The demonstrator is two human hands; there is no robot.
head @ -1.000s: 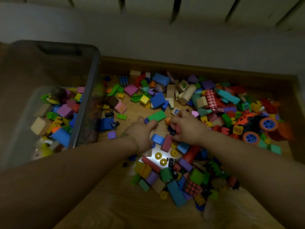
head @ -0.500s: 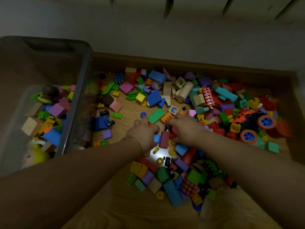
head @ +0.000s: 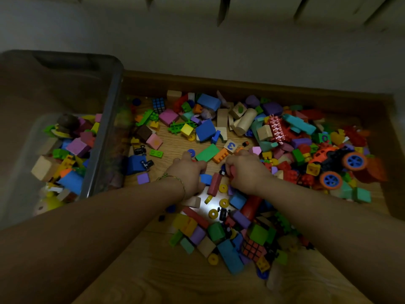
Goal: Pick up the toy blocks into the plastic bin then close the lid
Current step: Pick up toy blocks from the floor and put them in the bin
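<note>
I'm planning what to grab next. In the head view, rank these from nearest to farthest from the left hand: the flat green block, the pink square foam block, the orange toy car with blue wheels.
1. The flat green block, just beyond the fingertips of the left hand.
2. The pink square foam block, farther back and slightly left.
3. The orange toy car with blue wheels, far out on the right of the pile.

Left hand [head: 189, 174], right hand [head: 246, 172] curled (2 fists).
</note>
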